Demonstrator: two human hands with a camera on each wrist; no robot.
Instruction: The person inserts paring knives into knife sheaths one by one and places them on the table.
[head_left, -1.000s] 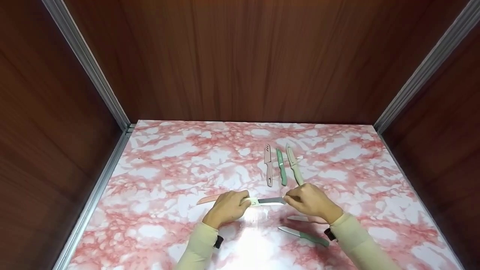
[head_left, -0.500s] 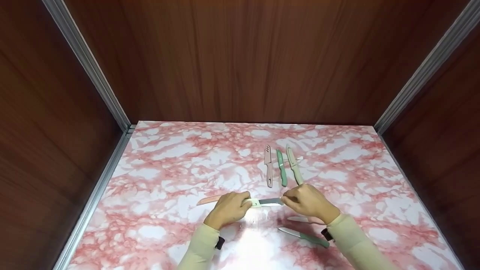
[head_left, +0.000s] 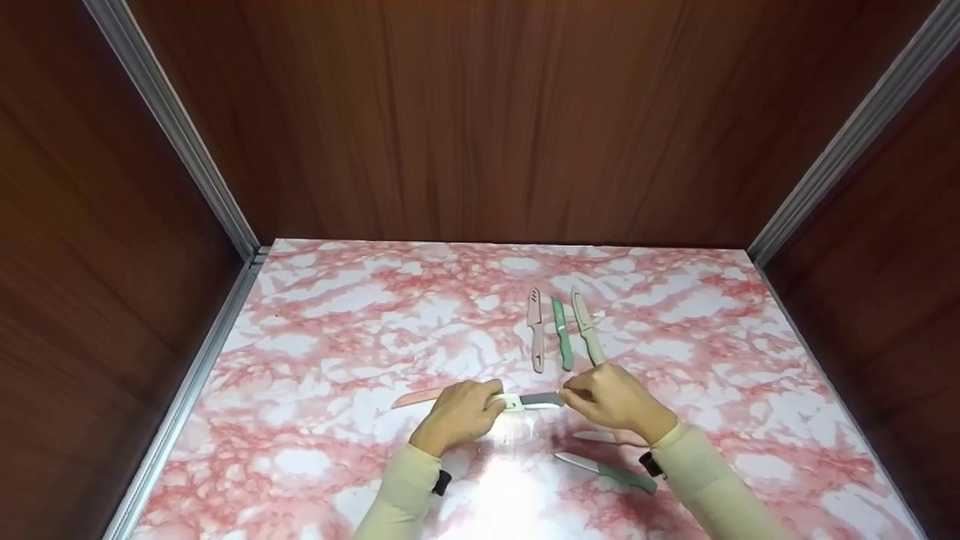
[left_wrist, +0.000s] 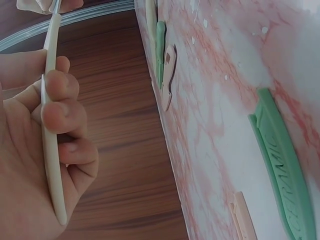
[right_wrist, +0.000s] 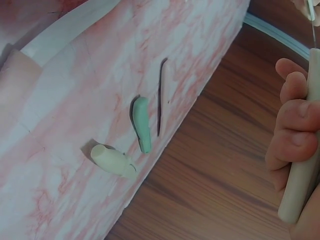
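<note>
My left hand [head_left: 459, 414] holds a cream knife sheath [left_wrist: 52, 160] along its fingers, with the sheath's open end [head_left: 512, 403] towards my right hand. My right hand [head_left: 616, 402] grips the cream handle of a knife [right_wrist: 299, 187]. Its blade [head_left: 541, 400] spans the short gap between my hands in the head view, the tip end inside the sheath. Left of my left hand a pink sheath [head_left: 415, 398] lies on the table. A green sheath [left_wrist: 283, 165] marked CERAMIC shows beside it in the left wrist view.
Behind my hands lie a pink knife [head_left: 537, 330], a green knife [head_left: 562, 334] and a cream knife [head_left: 583, 319], side by side in sheaths. Below my right hand are a bare-bladed green-handled knife [head_left: 626, 478] and a pink-handled one [head_left: 596, 436]. Wood panels [head_left: 480, 120] wall the marbled table.
My right hand has shifted slightly left towards my left hand. Less of the blade shows between the sheath and my right fingers. The knives on the table stay put.
</note>
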